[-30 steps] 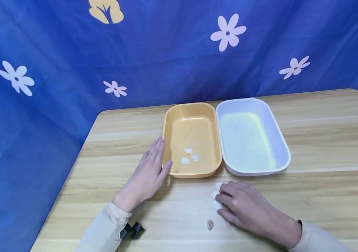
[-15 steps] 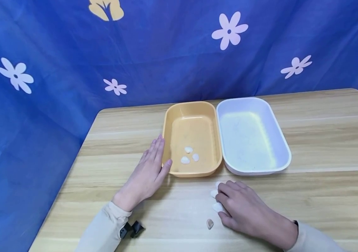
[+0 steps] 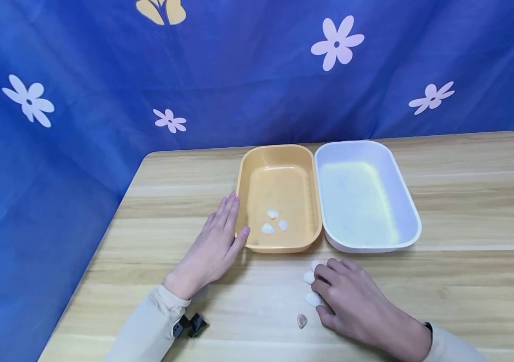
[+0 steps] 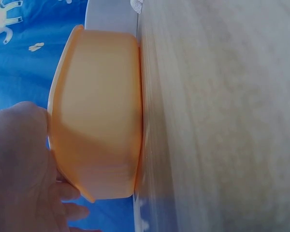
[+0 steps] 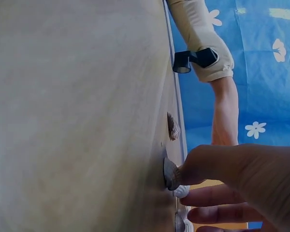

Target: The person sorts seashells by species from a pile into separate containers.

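Observation:
My left hand (image 3: 209,251) lies with straight fingers along the left side of the orange tray (image 3: 244,181); its thumb rests over the rim. In the left wrist view that hand (image 4: 24,169) touches the tray's edge. Near the tray's front right corner, my right hand (image 3: 351,301) reaches down to the table, fingers bent loosely over several white shells (image 3: 314,299). A brown shell (image 3: 302,321) lies left of its thumb. In the right wrist view the thumb is against a dark-looking shell (image 5: 170,174), and the index finger is beside a pale shell (image 5: 182,191).
A white tray (image 3: 415,221) stands against the orange tray's right side. Three white shells (image 3: 268,229) lie inside the orange tray. Behind the wooden table (image 3: 478,281) hangs a blue flowered curtain (image 3: 247,75). A black wrist camera (image 3: 191,326) sits on the left sleeve.
The right thumb has drawn back slightly from the white shells, so the nearest one shows more. The left hand stays at the orange tray. The head view has shifted a little.

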The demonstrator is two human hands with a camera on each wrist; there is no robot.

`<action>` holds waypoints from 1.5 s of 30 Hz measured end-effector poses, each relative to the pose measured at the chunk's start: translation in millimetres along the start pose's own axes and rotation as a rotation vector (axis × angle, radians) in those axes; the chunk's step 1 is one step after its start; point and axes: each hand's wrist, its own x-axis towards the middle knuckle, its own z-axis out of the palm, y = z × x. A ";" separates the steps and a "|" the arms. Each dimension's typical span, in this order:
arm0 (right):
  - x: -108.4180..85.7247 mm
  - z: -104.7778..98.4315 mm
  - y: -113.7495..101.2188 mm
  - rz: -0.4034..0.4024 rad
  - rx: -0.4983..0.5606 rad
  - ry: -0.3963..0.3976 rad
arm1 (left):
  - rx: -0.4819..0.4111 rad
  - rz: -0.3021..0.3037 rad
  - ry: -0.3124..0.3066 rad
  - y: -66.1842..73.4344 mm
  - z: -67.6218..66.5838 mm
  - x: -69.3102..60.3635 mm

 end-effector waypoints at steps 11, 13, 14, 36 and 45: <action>0.7 4.7 3.3 -0.178 -0.030 0.050 | 0.002 -0.013 -0.015 -0.1 -0.4 -0.2; 0.8 5.7 4.1 -0.202 -0.041 0.056 | 0.001 -0.014 -0.015 0.0 -0.4 -0.6; 1.0 6.2 4.5 -0.209 -0.044 0.061 | 0.000 -0.014 -0.015 0.0 -0.4 -0.7; -1.3 -0.8 14.7 -0.100 0.083 0.012 | -0.005 -0.017 -0.023 0.0 -3.0 0.7; -1.0 -2.0 27.8 -0.134 0.211 -0.074 | -0.005 -0.005 -0.011 0.2 -2.6 1.9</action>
